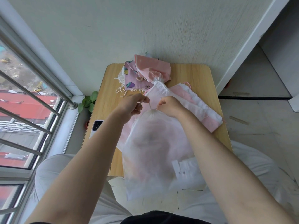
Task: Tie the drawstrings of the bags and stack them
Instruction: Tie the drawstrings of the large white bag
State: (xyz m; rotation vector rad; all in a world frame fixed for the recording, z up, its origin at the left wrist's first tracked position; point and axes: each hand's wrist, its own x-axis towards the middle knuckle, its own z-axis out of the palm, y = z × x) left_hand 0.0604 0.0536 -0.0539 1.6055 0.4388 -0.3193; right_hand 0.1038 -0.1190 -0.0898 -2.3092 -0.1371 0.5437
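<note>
White translucent drawstring bag (155, 143) at frame centre, left hand (131, 105) and right hand (169, 105) both pinching its cord (150, 107), no legible writing.

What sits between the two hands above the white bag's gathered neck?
In the head view, only a short drawstring spans left hand to right hand, above white bag.
</note>
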